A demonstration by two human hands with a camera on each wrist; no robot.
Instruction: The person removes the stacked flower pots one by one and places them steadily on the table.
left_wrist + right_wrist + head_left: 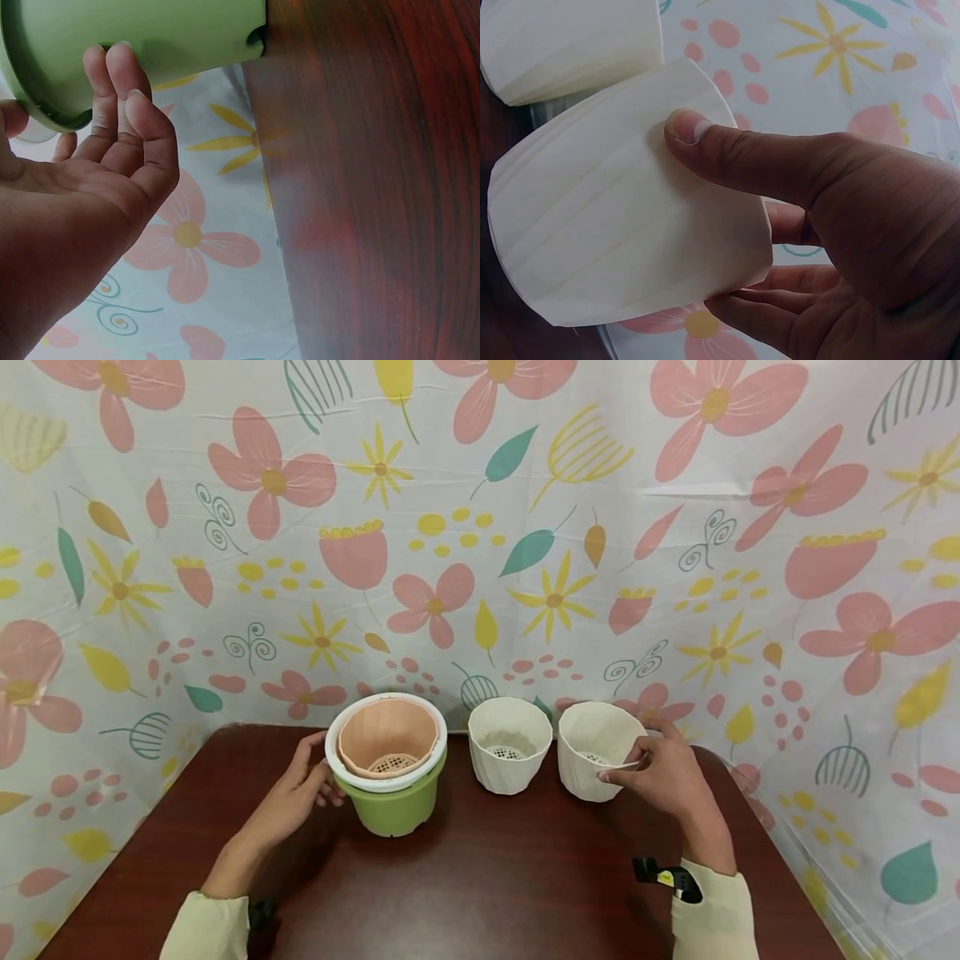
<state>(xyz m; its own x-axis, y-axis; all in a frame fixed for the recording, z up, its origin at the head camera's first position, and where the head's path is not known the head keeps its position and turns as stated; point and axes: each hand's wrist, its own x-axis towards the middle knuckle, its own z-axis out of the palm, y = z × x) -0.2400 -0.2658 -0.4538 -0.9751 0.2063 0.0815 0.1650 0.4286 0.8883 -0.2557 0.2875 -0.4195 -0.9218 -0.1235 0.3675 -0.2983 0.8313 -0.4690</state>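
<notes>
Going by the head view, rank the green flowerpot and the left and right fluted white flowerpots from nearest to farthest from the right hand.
1. Right fluted white flowerpot: gripped by the right hand.
2. Left fluted white flowerpot: standing between the other two.
3. Green flowerpot: leftmost of the three.

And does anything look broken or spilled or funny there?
Nothing stands out. The peach pot sits inside the white rim above the green pot. The middle cream pot and end cream pot look whole, and no spill shows on the table. The tiny holes make a neat grid, so they're probably meant to be there.
</notes>
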